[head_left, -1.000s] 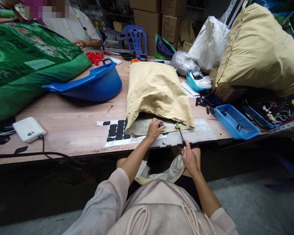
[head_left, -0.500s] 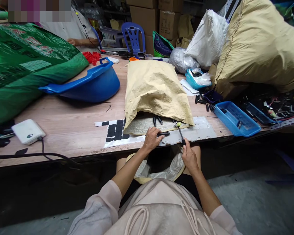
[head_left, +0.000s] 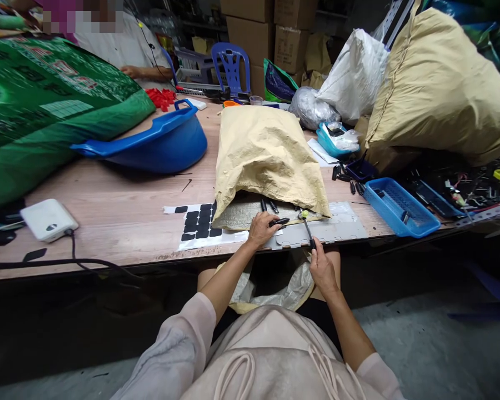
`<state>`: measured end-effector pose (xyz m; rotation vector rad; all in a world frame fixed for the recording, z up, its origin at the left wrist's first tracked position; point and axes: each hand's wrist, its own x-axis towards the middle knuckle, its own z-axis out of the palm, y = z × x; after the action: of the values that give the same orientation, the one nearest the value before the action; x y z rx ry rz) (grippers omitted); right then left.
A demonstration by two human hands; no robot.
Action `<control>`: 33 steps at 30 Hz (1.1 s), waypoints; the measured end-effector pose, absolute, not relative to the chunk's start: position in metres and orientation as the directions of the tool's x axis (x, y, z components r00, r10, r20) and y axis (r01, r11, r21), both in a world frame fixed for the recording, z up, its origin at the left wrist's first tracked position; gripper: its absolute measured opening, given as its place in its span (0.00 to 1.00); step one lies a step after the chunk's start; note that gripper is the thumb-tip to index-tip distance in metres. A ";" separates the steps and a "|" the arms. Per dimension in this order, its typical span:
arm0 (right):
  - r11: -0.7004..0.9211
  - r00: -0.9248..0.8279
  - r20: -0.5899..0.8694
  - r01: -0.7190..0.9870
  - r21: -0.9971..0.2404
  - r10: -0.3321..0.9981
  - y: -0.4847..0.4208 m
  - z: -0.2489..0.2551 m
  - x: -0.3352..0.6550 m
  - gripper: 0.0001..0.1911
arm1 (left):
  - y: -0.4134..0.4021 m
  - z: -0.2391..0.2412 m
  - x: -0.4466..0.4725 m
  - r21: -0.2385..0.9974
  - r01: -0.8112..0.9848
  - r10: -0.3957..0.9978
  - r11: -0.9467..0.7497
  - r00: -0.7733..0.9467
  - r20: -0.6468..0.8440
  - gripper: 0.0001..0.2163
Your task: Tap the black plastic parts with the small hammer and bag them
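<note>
My left hand [head_left: 260,229] is closed on a short black cylindrical piece [head_left: 280,221], over the grey board [head_left: 337,226] at the table's front edge. A small hammer [head_left: 308,229] with a yellow-green end is held by its black grip in my right hand [head_left: 323,270], its head resting near the sack's mouth. Just beyond my hands lies a tan woven sack [head_left: 266,150], its opening facing me. Several black pieces [head_left: 273,206] stick out of that opening. Left of my left hand is a white sheet with black stickers [head_left: 199,221]. Between my knees an open, pale-lined sack [head_left: 289,294] hangs.
A blue basin [head_left: 158,141] and a large green sack [head_left: 45,105] occupy the left side. On the right are a blue basket [head_left: 400,208] and a bulging tan sack [head_left: 441,91]. A white box [head_left: 49,220] with cables sits front left. Another person's arm [head_left: 144,73] shows behind.
My left hand has shifted slightly away from me, and the black piece now tilts up at its right end. The hammer has hardly moved. The camera view has shifted a little.
</note>
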<state>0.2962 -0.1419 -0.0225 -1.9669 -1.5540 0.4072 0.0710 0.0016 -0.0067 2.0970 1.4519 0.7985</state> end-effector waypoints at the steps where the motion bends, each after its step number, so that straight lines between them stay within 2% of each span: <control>1: -0.132 0.272 0.118 0.746 -0.652 0.955 -0.143 -0.021 0.297 0.28 | 0.002 -0.008 0.071 0.669 0.668 0.944 -0.326 0.268 0.192 0.09; 6: -0.011 0.227 0.174 0.637 -0.771 0.958 -0.152 -0.008 0.289 0.28 | 0.002 -0.009 0.067 0.704 0.633 0.944 -0.322 0.271 0.188 0.08; 11: 0.046 0.125 0.166 0.647 -0.761 0.978 -0.158 0.007 0.276 0.27 | 0.002 -0.005 0.064 0.729 0.611 0.943 -0.309 0.294 0.153 0.08; 18: 0.157 0.050 0.260 0.682 -0.714 0.964 -0.156 0.015 0.268 0.26 | 0.003 0.001 0.066 0.751 0.611 0.957 -0.250 0.273 0.096 0.09; 23: 0.118 0.048 0.211 0.699 -0.705 0.976 -0.155 0.011 0.270 0.25 | 0.003 0.000 0.067 0.754 0.609 0.959 -0.246 0.264 0.101 0.09; 28: 0.108 0.108 0.244 0.679 -0.726 0.964 -0.154 0.013 0.272 0.26 | 0.003 -0.001 0.067 0.750 0.611 0.959 -0.252 0.263 0.108 0.09; 33: 0.040 0.118 0.166 0.688 -0.724 0.979 -0.155 0.007 0.275 0.26 | 0.002 -0.002 0.068 0.736 0.625 0.959 -0.262 0.255 0.125 0.09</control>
<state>0.2750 -0.1553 0.0074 -1.7122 -1.6336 0.5384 0.0683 0.0022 -0.0021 1.9744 1.4331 0.7807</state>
